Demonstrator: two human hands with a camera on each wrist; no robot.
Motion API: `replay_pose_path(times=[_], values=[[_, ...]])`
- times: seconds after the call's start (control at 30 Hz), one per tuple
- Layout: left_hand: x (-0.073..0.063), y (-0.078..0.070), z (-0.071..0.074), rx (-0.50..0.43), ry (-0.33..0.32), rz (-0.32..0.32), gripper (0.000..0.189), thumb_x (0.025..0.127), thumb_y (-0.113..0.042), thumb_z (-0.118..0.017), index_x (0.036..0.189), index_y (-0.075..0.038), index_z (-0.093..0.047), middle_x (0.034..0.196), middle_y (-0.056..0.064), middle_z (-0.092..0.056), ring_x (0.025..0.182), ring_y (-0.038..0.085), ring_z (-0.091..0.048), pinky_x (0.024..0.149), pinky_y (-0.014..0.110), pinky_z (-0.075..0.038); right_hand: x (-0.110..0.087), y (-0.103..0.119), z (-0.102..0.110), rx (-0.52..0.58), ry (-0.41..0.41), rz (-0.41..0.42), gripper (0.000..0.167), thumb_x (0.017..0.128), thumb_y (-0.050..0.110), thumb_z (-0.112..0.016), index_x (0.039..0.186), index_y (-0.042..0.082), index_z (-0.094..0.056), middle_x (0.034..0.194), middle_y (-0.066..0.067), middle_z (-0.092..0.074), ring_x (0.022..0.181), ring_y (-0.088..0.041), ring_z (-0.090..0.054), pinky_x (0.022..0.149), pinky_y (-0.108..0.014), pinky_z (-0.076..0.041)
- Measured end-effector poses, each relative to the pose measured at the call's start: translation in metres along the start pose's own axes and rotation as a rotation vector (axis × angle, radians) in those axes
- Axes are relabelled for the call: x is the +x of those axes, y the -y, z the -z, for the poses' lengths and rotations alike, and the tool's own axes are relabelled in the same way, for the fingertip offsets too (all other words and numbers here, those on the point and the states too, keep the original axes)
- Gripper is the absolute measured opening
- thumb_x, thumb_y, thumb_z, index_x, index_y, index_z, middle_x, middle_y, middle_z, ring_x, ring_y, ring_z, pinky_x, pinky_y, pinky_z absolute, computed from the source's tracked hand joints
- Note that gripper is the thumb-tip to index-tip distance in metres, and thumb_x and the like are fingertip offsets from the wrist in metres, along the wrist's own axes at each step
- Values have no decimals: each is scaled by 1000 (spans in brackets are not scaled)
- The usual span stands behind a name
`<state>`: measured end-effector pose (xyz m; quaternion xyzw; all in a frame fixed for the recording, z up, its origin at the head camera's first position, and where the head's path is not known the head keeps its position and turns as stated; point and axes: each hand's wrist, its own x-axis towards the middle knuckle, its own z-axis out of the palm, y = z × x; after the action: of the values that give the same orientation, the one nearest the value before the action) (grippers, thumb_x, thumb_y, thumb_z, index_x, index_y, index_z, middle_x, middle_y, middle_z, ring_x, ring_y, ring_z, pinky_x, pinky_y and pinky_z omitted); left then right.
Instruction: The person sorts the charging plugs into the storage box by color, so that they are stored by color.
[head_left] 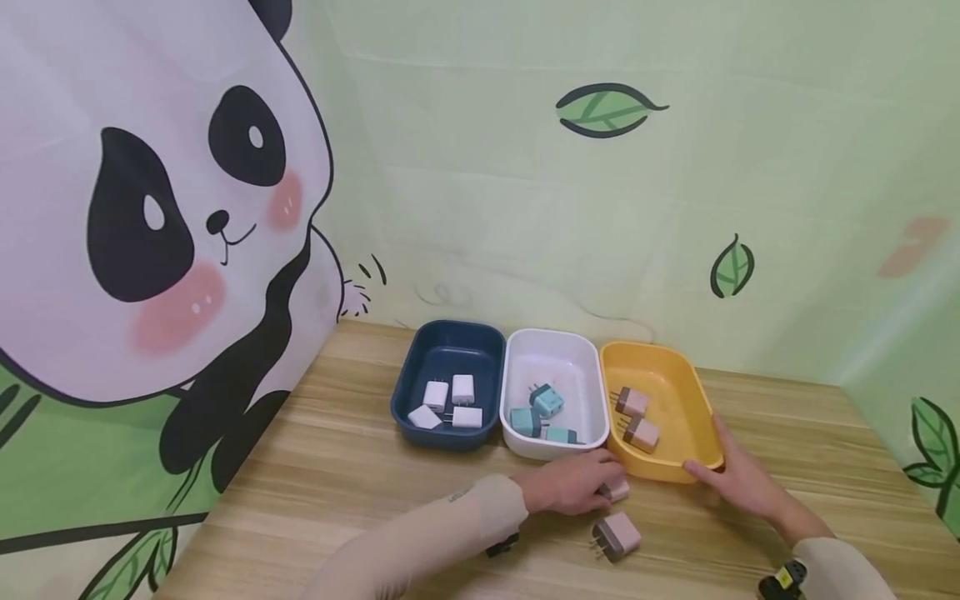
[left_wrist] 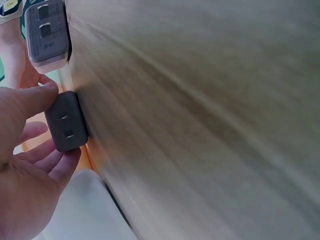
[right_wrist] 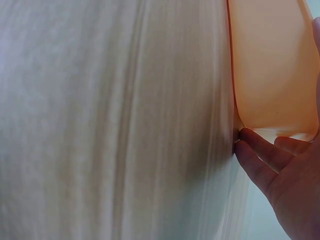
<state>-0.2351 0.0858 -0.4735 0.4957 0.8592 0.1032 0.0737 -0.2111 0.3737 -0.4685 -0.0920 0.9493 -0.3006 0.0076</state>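
Note:
In the head view my left hand (head_left: pixel 566 483) pinches a pink and brown charger plug (head_left: pixel 617 490) just above or on the table, in front of the yellow bin (head_left: pixel 678 392). The left wrist view shows thumb and fingers on opposite edges of its dark slotted face (left_wrist: pixel 66 121). Another pink and brown charger plug (head_left: pixel 618 536) lies nearer, prongs facing left. My right hand (head_left: pixel 742 479) holds the yellow bin's near right corner, thumb at the front and fingers along the right side. Two pink and brown plugs (head_left: pixel 637 421) lie inside that bin.
A navy bin (head_left: pixel 450 333) with several white plugs stands at the left. Beside it, the white bin (head_left: pixel 555 343) holds three teal plugs. All three bins stand in a row on the wooden table (head_left: pixel 330 467), near the panda-printed backdrop (head_left: pixel 465 167).

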Motion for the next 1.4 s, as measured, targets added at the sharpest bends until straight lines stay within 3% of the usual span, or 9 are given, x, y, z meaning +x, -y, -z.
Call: replay_pose_path(times=[0.23, 0.37, 0.63, 0.97, 1.27, 1.4], values=[[0, 3, 3, -26, 21, -1, 29, 89, -24, -67, 116, -20, -56, 102, -8, -55, 86, 0, -49, 74, 11, -40, 1, 0, 0, -4, -9, 11, 98, 90, 37, -63, 148, -5, 4, 144, -39, -20, 124, -53, -34, 97, -65, -29], [-2, 5, 3, -47, 41, 15, 32, 88, -23, -67, 117, -20, -56, 93, -10, -53, 81, 0, -48, 70, 12, -40, 1, 1, 0, 2, -6, 11, 98, 90, 36, -63, 148, -5, 4, 144, -39, -18, 125, -53, -32, 97, -65, -28], [-10, 8, 0, -69, 58, 28, 32, 89, -22, -65, 118, -23, -53, 97, -10, -52, 83, 1, -48, 71, 12, -40, 1, 0, -1, 15, 2, -5, 99, 90, 36, -63, 146, -8, 5, 144, -40, -15, 126, -55, -28, 98, -66, -25], [-18, 10, 8, -115, -6, -30, 25, 86, -16, -67, 107, -21, -54, 91, -10, -50, 79, 1, -47, 66, 11, -39, 1, 1, -1, 8, 14, -30, 100, 90, 39, -62, 147, -7, 7, 145, -40, -13, 127, -55, -27, 98, -66, -25], [-24, 3, 18, -165, -9, -43, 49, 88, -16, -65, 134, -17, -49, 108, -8, -53, 88, -1, -47, 75, 9, -38, 1, 3, 1, 4, 19, -31, 101, 90, 38, -64, 146, -7, 6, 145, -40, -13, 127, -56, -25, 98, -67, -23], [-25, -3, 25, -189, -15, -46, 51, 90, -17, -63, 138, -16, -46, 115, -7, -53, 91, -1, -47, 77, 8, -39, 1, 2, 0, -14, 18, -39, 101, 90, 39, -63, 145, -10, 6, 144, -41, -12, 127, -57, -24, 98, -67, -23]])
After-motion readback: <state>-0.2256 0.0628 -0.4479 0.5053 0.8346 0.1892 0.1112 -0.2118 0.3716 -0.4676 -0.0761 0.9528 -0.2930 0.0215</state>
